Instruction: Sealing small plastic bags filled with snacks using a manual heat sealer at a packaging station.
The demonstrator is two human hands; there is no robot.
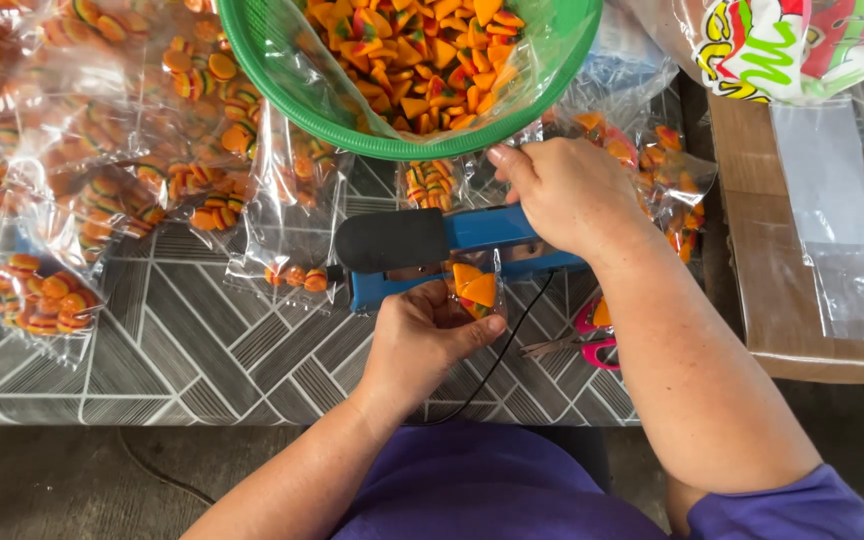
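A blue heat sealer [482,232] with a black handle end [390,240] lies on the patterned table [202,350]. My right hand [562,195] rests on top of the sealer's blue arm, pressing it down. My left hand [422,335] holds a small clear bag of orange wedge candies [475,290], with the bag's top under the sealer's arm.
A green basket [292,95] lined with plastic and full of orange candies sits at the top. Several sealed clear bags of round candies [47,300] lie to the left. Pink-handled scissors [592,345] lie by my right forearm. A cardboard box [762,280] with empty clear bags stands at the right.
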